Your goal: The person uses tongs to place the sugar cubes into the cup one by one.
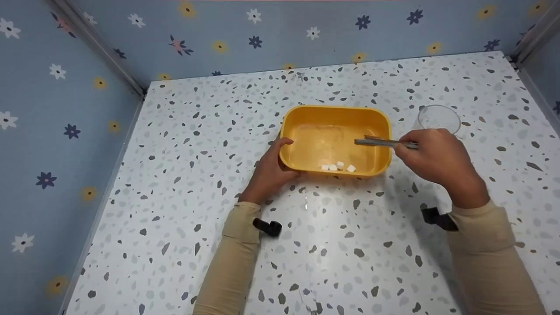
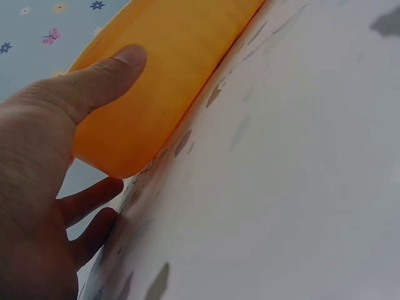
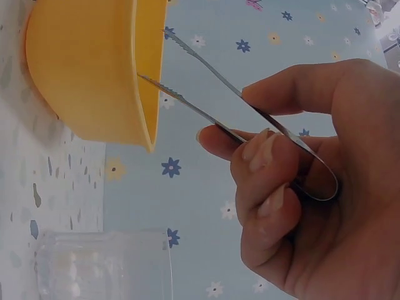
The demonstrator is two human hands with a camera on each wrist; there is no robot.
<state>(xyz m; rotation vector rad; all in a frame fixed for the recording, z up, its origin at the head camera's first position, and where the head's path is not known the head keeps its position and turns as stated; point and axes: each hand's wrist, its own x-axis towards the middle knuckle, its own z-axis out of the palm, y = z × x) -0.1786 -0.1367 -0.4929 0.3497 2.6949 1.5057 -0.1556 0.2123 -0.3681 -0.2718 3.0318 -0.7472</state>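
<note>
A yellow rectangular tub (image 1: 332, 118) stands on the table with several small white cubes (image 1: 340, 165) along its near inner side. My left hand (image 1: 271, 164) grips its near left corner; in the left wrist view the thumb (image 2: 119, 72) presses flat against the outer wall, and two fingers sit apart from it below. My right hand (image 1: 437, 155) pinches metal tweezers (image 3: 212, 78) with serrated ends. Their two arms are spread, and nothing shows between the tips, which reach over the tub's right part. Beyond the right hand stands a clear cup (image 1: 439, 114), partly covered by it.
The speckled white table (image 1: 197, 153) carries the tub and the cup. Flower-patterned panels (image 1: 271, 35) enclose it at the back and sides. Pale shapes show through the cup's wall (image 3: 144, 262) in the right wrist view.
</note>
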